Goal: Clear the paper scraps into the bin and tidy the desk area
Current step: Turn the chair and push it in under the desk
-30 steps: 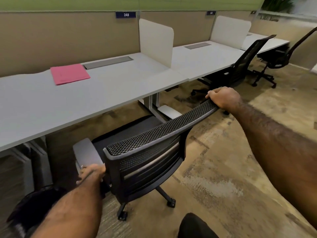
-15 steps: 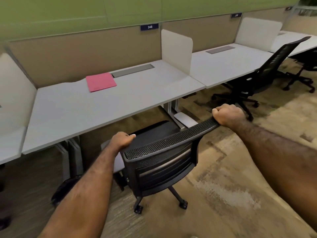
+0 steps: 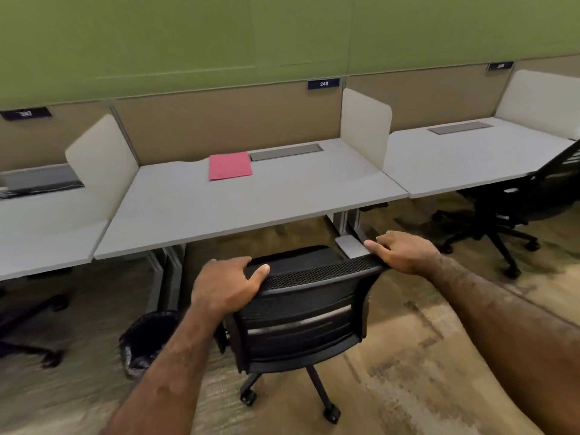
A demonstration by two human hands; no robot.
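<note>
A black mesh office chair (image 3: 301, 321) stands in front of the white desk (image 3: 238, 205), its seat partly under the desk edge. My left hand (image 3: 226, 285) grips the left end of the chair's top rail. My right hand (image 3: 405, 251) rests on the right end of the rail with its fingers loosening. A pink folder (image 3: 230, 165) lies flat at the back of the desk. A black bin (image 3: 147, 340) with a liner stands on the floor left of the chair, partly behind my left forearm. No paper scraps are visible.
White dividers (image 3: 365, 127) separate the desk from neighbouring desks. A second black chair (image 3: 514, 208) stands at the right desk, and another chair's base (image 3: 28, 334) shows at the far left. Desk legs (image 3: 346, 221) stand just beyond the chair. Carpet lies open to the right.
The chair has turned square to the desk and rolled toward it. My left hand went from the armrest to the top rail. The right hand's grip has loosened. The view swung left.
</note>
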